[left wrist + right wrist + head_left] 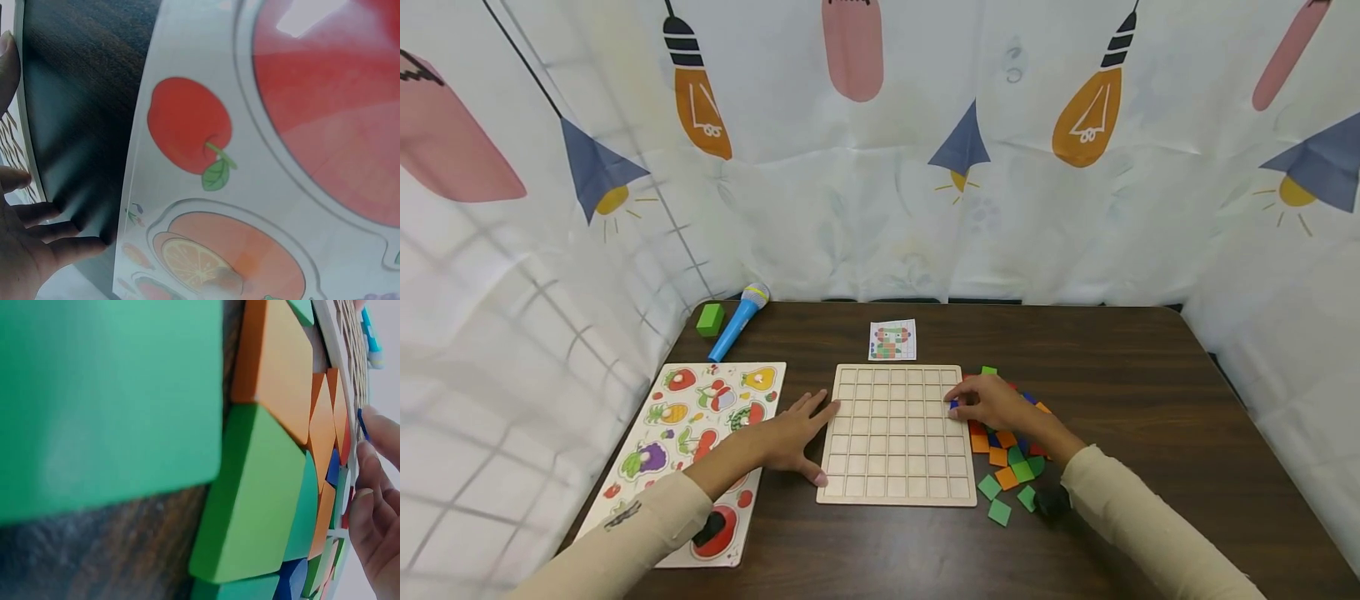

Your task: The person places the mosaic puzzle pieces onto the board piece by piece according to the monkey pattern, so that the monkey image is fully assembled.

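Note:
A wooden grid board (895, 433) with rows of square cells lies flat in the middle of the table. My left hand (790, 435) has its fingers spread along the board's left edge, touching it. Over the board's right edge, my right hand (992, 404) pinches a small blue tile (363, 424) between thumb and fingertips. Below and around that hand lie loose coloured tiles, among them an orange tile (1007, 478), a light green tile (1022, 472) and a darker green tile (999, 512); some are hidden under the hand.
A small printed pattern card (892, 340) lies behind the board. At left is a white fruit puzzle board (700, 433), partly under my left forearm. A blue toy microphone (737, 323) and a green block (711, 320) sit at the back left. A patterned curtain (880, 208) hangs behind the table.

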Available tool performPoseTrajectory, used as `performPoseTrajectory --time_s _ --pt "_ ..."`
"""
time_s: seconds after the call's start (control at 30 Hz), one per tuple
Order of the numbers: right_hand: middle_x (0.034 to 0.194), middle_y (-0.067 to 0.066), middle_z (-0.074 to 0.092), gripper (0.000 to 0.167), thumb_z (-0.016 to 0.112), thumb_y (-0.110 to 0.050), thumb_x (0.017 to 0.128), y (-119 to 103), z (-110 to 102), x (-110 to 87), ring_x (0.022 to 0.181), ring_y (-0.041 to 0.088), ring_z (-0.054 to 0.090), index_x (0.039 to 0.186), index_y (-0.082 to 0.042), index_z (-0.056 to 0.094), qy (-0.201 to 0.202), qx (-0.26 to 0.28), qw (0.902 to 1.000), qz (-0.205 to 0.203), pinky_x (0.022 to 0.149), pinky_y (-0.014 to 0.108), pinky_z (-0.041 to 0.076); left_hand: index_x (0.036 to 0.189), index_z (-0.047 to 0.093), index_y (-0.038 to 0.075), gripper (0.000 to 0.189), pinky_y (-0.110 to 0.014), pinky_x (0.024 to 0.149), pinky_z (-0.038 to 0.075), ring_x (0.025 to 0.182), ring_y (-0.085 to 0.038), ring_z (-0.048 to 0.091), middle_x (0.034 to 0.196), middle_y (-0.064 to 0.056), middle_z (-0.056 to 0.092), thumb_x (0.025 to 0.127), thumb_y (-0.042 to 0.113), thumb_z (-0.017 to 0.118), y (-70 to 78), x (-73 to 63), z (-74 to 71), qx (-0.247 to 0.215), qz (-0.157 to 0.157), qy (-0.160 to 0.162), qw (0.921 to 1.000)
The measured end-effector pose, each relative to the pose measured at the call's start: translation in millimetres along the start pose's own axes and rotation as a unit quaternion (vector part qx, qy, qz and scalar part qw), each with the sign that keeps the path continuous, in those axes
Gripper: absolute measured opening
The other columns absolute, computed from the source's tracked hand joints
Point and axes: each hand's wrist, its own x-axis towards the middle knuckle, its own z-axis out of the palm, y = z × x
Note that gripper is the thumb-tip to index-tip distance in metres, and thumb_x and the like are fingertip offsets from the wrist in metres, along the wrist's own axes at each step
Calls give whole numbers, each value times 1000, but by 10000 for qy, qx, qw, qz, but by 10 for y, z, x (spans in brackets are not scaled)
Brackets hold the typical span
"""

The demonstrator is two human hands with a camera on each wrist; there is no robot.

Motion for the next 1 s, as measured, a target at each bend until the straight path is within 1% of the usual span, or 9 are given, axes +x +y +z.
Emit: performPoseTrajectory --time_s 0.07,0.17,0.33,0.5,0.63,0.87,1.0 --pt "81 -5 64 28 75 -20 92 4 -9 -8 66 6 52 116 -5 73 22 -71 10000 23 63 22 45 162 20 15 118 -63 115 29 154 -45 12 167 -20 11 72 60 83 -3 -1 5 -5 -13 -2 10000" --pt "79 -7 62 30 75 -24 91 18 -21 -18 66 6 52 115 -6 72 54 -207 9997 127 65 23 45 162 20 15 119 -63 115 30 154 -45 12 167 -21 11 72 60 83 -5 -2 13 -3 -15 3 10000" --pt "79 -8 60 20 76 -26 90 36 -42 -47 65 8 50 106 -13 72 71 -384 9985 378 62 23 41 161 20 15 119 -64 115 29 154 -45 12 167 -21 11 71 61 83 3 -6 20 -11 -20 -4 10000" --pt "81 -8 60 15 75 -24 90 36 -53 -63 66 10 50 102 -16 72 1 -418 9978 520 59 24 38 161 20 15 119 -65 114 29 154 -45 12 167 -21 11 71 61 82 3 -3 20 7 -15 2 10000" --pt "80 -7 61 12 75 -23 90 25 -52 -42 64 11 49 100 -16 73 33 -425 9975 556 59 25 38 161 20 14 119 -64 114 30 153 -46 12 167 -21 11 72 61 82 -2 1 16 31 8 20 10000" --pt "79 -9 62 8 75 -25 91 25 -38 -10 65 9 51 97 -19 76 88 -511 9966 635 61 26 42 161 20 13 119 -64 114 29 153 -46 12 167 -22 11 72 60 82 1 1 6 -2 18 30 10000" --pt "82 -9 62 10 74 -25 92 24 -33 -13 67 9 51 98 -19 77 84 -553 9969 552 62 26 42 161 21 13 118 -65 114 30 153 -46 13 167 -22 12 72 60 83 6 -4 -1 0 29 46 10000"
